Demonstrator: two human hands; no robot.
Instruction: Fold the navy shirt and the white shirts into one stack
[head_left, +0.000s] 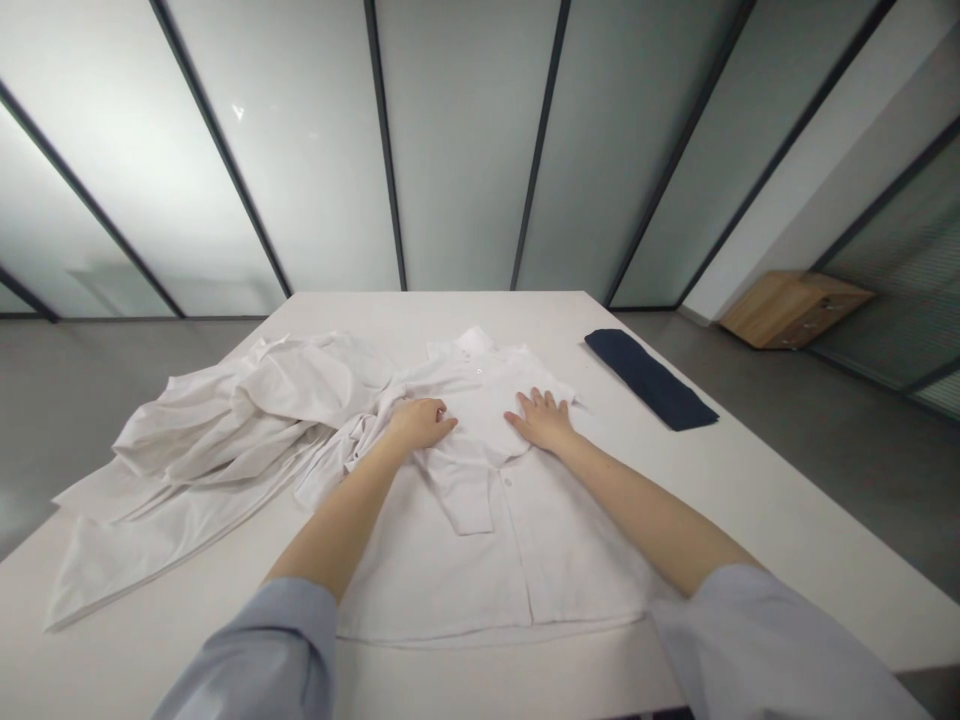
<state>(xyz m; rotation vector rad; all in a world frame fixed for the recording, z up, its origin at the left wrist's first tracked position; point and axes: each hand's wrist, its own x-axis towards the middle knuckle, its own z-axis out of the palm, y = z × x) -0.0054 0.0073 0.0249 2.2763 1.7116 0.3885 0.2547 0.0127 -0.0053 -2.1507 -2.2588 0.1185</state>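
A white button-front shirt (487, 540) lies spread on a white table (465, 312), collar toward the far side. One sleeve is folded across its front (459, 500). My left hand (421, 423) rests on the shirt's left side, fingers together, though any grip on the cloth cannot be made out. My right hand (543, 420) lies flat on the chest with fingers spread. A rumpled mass of white cloth (214, 430) runs from the shirt's left shoulder across the table and over its left edge. It looks like more of the shirt, but I cannot tell.
A folded navy cloth (651, 380) lies on the table to the far right. The table's far and right edges border a grey floor (847, 480). Frosted glass panels (461, 140) stand behind it, and a low wooden cabinet (795, 308) stands at the far right.
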